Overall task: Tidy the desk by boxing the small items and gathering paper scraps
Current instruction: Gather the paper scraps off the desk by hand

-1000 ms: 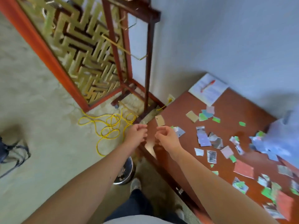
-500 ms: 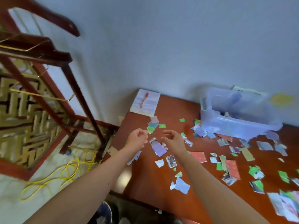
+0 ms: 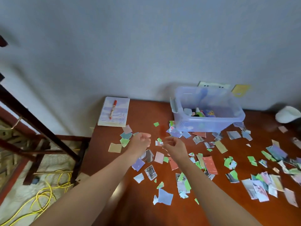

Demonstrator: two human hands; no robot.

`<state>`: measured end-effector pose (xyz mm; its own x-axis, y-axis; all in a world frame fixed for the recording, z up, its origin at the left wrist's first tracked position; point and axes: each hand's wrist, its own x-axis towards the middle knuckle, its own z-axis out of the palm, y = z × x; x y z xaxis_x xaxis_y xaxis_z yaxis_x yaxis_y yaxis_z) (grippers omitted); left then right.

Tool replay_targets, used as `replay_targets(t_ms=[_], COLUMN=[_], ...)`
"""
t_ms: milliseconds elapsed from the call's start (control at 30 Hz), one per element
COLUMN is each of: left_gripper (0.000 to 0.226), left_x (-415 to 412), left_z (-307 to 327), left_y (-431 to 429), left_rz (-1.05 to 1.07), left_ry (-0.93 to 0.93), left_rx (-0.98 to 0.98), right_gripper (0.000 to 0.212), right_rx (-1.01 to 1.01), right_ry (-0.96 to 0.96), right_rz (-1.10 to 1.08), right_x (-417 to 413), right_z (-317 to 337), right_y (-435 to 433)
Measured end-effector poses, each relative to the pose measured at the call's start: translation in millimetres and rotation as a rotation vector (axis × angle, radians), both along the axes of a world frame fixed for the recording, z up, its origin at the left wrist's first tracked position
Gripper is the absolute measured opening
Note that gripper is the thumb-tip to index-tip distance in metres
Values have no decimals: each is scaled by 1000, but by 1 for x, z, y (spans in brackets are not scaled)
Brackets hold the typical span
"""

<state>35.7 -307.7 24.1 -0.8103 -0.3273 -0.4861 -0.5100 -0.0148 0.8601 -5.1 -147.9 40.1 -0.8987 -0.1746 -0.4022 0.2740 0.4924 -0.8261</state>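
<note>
Reddish-brown wood surface [image 3: 146, 209] is strewn with paper scraps [image 3: 210, 164], thickest toward the right. Both hands hover above the scraps with fingers curled together: left hand [image 3: 141, 141], right hand [image 3: 174, 146]; whether either holds anything I cannot tell. Box [image 3: 206, 122] stands by the wall, small items inside; notebook [image 3: 114, 114] with pen [image 3: 112, 109] lies left of it.

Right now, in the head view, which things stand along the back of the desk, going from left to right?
Notebook with a red pen lying on it → translucent plastic box with small items inside → white rounded object at the far right.
</note>
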Motion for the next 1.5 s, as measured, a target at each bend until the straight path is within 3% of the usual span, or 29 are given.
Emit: replay_targets(t_ms=[500, 733, 933, 1100, 1333, 1500], left_gripper=[25, 38, 46, 28, 13, 9], left_x=[-88, -132, -154, -161, -159, -148], left_z=[-33, -63, -87, -94, -92, -94], left_y=[8, -3, -3, -4, 1, 0], left_rz=[16, -108, -220, -258, -259, -251], left_ry=[-89, -125, -128, -126, -133, -129], left_rx=[-188, -475, -663, -781, -795, -636], right_gripper=[38, 44, 63, 66, 63, 50], right_rx=[171, 391, 598, 637, 623, 574], right_ry=[-45, 116, 92, 83, 71, 135], right_rz=[223, 357, 527, 579, 618, 645], right_x=[-107, -140, -152, -157, -154, -141], right_z=[-30, -52, -75, -80, -75, -69], right_y=[-23, -36, -39, -37, -33, -31])
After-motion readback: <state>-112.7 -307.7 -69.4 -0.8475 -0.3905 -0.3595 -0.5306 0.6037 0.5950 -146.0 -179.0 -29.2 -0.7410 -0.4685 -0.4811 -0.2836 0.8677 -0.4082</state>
